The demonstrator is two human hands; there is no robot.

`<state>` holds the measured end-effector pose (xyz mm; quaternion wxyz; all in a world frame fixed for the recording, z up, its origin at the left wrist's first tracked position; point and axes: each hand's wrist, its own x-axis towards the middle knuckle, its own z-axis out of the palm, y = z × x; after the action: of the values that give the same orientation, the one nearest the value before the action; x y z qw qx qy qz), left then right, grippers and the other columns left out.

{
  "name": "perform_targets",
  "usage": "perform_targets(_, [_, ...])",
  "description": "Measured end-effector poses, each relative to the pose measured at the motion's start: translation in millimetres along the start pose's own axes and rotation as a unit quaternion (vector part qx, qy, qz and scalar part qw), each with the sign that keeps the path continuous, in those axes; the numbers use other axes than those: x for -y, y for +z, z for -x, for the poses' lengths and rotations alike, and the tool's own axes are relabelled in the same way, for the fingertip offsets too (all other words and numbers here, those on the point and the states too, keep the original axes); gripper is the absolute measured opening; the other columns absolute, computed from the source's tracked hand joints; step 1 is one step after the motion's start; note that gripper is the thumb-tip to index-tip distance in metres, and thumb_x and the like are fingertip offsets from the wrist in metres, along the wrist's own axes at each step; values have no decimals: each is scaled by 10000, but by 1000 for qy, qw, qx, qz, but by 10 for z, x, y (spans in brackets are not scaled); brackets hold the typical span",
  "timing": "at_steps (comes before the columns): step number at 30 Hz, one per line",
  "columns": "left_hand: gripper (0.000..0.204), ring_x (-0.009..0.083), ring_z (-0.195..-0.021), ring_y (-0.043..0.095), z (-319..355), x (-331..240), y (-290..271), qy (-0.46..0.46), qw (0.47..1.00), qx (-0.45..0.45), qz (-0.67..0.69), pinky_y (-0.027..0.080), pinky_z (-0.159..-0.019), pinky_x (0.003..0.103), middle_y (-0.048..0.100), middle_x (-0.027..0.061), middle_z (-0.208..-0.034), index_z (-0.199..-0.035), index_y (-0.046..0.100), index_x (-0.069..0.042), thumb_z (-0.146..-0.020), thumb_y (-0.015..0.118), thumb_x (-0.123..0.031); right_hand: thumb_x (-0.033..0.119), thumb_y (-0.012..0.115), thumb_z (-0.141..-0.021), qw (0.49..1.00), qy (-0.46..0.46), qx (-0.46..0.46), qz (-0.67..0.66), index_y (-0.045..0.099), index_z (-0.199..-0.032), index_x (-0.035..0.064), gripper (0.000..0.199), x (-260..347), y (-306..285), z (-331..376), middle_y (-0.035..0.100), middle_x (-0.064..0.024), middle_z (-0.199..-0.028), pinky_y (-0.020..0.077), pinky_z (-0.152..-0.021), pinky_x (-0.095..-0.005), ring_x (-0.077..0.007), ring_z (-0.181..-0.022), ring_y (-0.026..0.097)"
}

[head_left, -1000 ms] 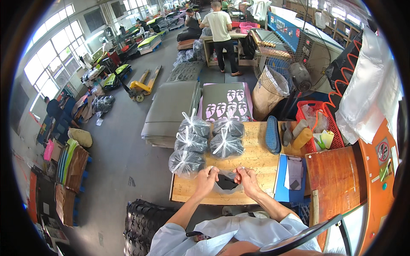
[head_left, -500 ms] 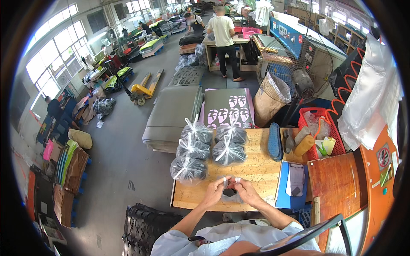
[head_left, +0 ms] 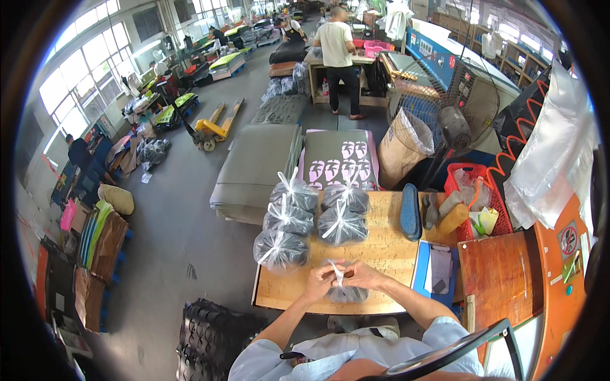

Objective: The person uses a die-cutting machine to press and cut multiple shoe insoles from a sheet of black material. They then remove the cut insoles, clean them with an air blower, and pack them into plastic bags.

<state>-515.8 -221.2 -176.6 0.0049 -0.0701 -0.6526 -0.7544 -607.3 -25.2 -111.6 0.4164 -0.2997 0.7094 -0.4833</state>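
A clear plastic bag with dark contents (head_left: pixel 348 294) sits at the front edge of the wooden table (head_left: pixel 389 273). My left hand (head_left: pixel 321 282) pinches the bag's gathered neck from the left. From the right, my right hand (head_left: pixel 364 275) grips the same twisted neck, fingers pressed together. The hands nearly meet over the bag and hide part of it. Just beyond them stand several similar tied bags (head_left: pixel 281 249) in two columns, their white twisted tops pointing up.
A blue sole-shaped pad (head_left: pixel 410 212), bottles (head_left: pixel 453 217) and a red basket (head_left: pixel 481 190) lie to the right, with a blue clipboard (head_left: pixel 422 269) nearer. Stacked grey sheets (head_left: pixel 257 168) and a fan (head_left: pixel 454 127) stand beyond the table. A person (head_left: pixel 335 47) stands farther off.
My hands have come together over the bag. Its opening, spread between them before, is now gathered into a narrow twisted neck.
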Motion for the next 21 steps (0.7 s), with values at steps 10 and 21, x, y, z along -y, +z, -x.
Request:
perform_targets(10, [209,82,-853,551,778,48,221,-122,967,-36,-223,474,-761,314,617,3,-807,-898,706,-31,-948,768,-224,67,688,-903,917,129,-328,-188,720,-811,24,107,-1184,-134,-606,679,-26,-713,502,-596,-308,-138,-648,629])
perform_targets(21, [246,345,-823,602,1037,358,328,-66,913,-204,-347,461,-788,464,670,144,-782,-770,658,-10,-971,682,-151,97,728,-858,883,73,-460,-55,742,-901,-13,118,-1549,-331,-923,719,-92,-711,505,-573,-332,-173,-611,658])
